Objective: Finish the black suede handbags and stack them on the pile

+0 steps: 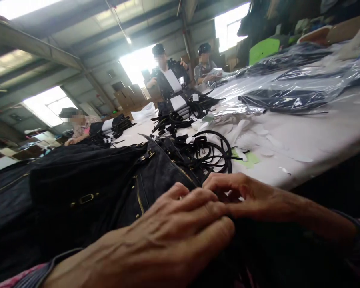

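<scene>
A black fabric bag [108, 188] with gold-coloured zips and a gold buckle lies along the table's near left side. My left hand [168, 232] is over its near right end, fingers bent and closed on the dark material. Close against it, my right hand [249, 196] pinches the same end with thumb and fingers curled together. The fingertips of both hands meet, and the exact spot they grip is partly hidden. Just beyond them lie loops of black straps [219, 148] with small metal clips and white wrapping.
White paper scraps [252, 132] and a light green piece [249, 159] lie on the white table [327, 128]. Clear plastic covers dark items [288, 98] at the right. Bundled black straps and bags [183, 106] stand farther back. Several people [168, 76] are around the far side.
</scene>
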A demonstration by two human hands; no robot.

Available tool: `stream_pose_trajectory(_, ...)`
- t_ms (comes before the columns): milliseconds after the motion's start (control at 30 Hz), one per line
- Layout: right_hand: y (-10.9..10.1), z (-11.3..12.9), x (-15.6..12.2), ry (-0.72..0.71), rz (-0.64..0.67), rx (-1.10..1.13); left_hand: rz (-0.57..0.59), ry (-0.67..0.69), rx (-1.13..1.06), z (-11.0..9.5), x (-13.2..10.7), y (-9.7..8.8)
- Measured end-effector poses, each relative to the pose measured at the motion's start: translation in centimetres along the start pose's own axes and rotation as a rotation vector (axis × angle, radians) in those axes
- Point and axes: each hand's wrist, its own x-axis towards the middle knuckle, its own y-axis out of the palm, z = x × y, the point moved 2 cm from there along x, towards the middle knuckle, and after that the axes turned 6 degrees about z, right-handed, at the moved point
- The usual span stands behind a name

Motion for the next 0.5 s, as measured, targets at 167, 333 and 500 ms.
stream_pose_trajectory(167,1.7,-2.6,0.0,-0.041,-0.139,0.069,-0.030,0.145,0.322,-2.8,2.3,3.7)
stream_pose_trajectory(333,1.6,-2.5,0.4,-0.097,-0.154,0.016,-0.126,0.093,0.236,-1.9,3.7,7.1)
stream_pose_trajectory(500,2.4,-1.4,0.2,-0.079,-0.191,-0.107,-0.175,0.141,0.155,-1.6,2.5,6.5)
